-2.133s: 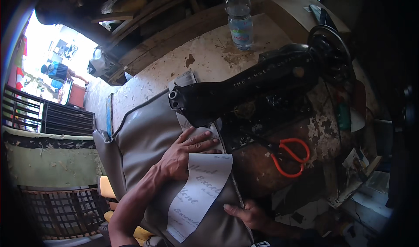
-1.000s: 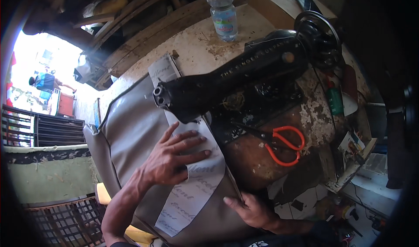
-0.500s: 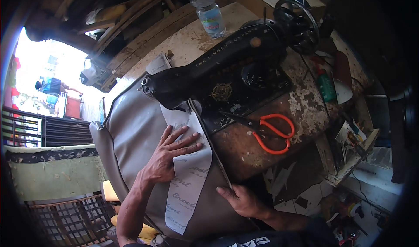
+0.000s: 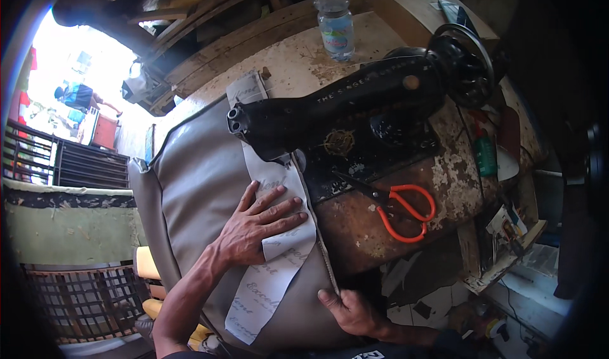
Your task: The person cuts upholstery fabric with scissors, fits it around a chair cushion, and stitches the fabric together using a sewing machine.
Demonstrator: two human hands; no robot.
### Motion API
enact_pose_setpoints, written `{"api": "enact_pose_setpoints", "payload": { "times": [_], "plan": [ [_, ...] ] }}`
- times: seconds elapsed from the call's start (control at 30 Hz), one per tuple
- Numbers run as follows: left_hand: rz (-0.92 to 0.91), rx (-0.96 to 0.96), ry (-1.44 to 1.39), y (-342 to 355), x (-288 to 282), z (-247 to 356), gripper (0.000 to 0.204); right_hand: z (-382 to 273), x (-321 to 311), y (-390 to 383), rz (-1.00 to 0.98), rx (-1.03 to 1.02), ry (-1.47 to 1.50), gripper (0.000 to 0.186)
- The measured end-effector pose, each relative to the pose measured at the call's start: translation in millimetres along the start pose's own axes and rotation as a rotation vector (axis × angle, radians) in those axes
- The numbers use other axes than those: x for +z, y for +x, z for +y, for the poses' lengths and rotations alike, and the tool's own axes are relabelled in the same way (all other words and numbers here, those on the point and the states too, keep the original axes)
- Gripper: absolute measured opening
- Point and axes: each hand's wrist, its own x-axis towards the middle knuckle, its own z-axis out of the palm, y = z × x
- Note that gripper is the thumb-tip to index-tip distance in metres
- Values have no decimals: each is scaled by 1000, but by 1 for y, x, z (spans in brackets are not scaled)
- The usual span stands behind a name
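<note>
My left hand [image 4: 255,231] lies flat with spread fingers on a white strip with grey printing [image 4: 261,299], pressing it on a large sheet of grey-brown leatherette [image 4: 200,162]. The strip runs up under the head of a black sewing machine [image 4: 346,95] and comes out behind it. My right hand [image 4: 356,311] pinches the sheet's right edge between thumb and fingers, near the table's front. The needle area is hidden behind the machine's head. Orange-handled scissors [image 4: 380,198] rest on the machine table, blades pointing toward the machine.
A plastic water bottle [image 4: 336,32] and a cardboard box [image 4: 406,10] stand behind the machine. Right of it are a green bottle [image 4: 486,154] and an open drawer [image 4: 507,257] with small items. Far left, a person [image 4: 77,97] is outside, beyond a dark metal grille [image 4: 89,165].
The machine and table appear farther right and slightly lower in view. The strip's near end has swung left across the leatherette. Both hands keep their hold, my right one a little lower.
</note>
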Motion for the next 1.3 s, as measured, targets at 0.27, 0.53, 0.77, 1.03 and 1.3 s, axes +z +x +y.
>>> {"api": "enact_pose_setpoints", "payload": {
  "times": [0.27,0.53,0.77,1.03,1.3],
  "plan": [
    [78,40,-46,8,-5,-15,102,-13,-4,10,14,120,43,58],
    [101,65,-1,14,-4,-35,91,-16,-2,26,-3,125,139,52],
    [147,83,39,21,-13,-48,85,-17,0,44,30,113,205,55],
    [255,135,28,33,-25,-65,71,-23,-4,63,35,177,229,45],
    [205,143,9,37,-26,-85,69,-20,-1,77,49,214,198,46]
  ]
}}
